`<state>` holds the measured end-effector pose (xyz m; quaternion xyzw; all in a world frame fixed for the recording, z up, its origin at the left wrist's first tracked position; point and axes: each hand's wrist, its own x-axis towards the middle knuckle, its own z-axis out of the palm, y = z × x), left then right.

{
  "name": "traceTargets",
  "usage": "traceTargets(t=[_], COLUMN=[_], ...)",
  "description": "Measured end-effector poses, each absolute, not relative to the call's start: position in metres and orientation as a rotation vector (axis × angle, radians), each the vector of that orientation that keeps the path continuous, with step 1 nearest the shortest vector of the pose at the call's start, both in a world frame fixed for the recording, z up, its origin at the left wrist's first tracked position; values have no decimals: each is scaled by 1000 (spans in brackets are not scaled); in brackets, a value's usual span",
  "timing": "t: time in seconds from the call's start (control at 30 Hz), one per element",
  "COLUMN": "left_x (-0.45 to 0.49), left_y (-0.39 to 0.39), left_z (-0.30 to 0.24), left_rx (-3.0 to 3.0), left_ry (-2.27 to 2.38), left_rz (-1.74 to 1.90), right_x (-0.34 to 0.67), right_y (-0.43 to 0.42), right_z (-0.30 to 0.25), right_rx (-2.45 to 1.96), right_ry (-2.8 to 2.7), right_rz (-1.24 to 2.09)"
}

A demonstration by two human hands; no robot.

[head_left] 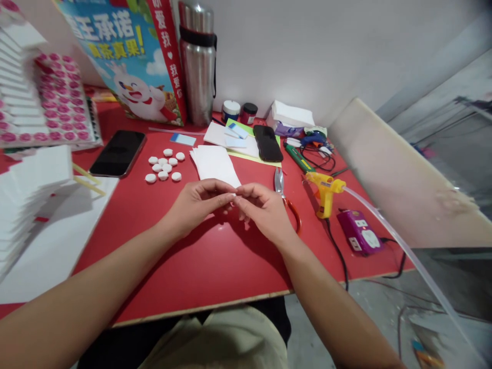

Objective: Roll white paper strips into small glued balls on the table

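My left hand [203, 201] and my right hand [265, 207] meet over the red table, thumbs and fingertips pinched together. Between them shows a small white piece [233, 195], mostly hidden by the fingers; its kind cannot be made out. Just beyond the hands lies a stack of white paper sheets [215, 163]. Several small round white pieces [162, 168] are grouped to the left of the stack. Scissors with red handles [280, 183] lie right beside my right hand, which partly covers them.
A yellow glue gun [326, 192] with a long glue stick and a purple power socket [359, 233] are at the right. Phones [119, 152], a steel flask [198, 66] and a printed bag [130, 61] stand or lie farther back. White folded-paper structures [26, 200] fill the left.
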<state>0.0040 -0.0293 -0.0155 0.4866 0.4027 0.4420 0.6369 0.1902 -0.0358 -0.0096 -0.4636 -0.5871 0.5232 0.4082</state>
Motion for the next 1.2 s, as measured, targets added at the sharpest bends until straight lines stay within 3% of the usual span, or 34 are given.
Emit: traceTargets(t=[0.07,0.2,0.33,0.83,0.97,1.2], left_x=[4,1,-1,-5,-6,-4], left_y=[-29,-26,-22,-19,-19,-21], left_z=[-18,-19,-13,-7,-8,-9], left_rx=[1013,879,658,410,401,397], left_ry=[899,848,829,672,652,625], left_rz=[995,988,984,1003,996,995], right_x=[196,217,233,243,258,259], right_y=[-40,-56,-65,-63,-75,-100], right_z=[-7,3,10,15,7,-9], right_rx=[-1242,-1697,-2246,-2609,-2399,-1509], right_ry=[-1636,-1962,-2161,-2102,-1992,-1781], right_rz=[1076,154,-160,19,167,741])
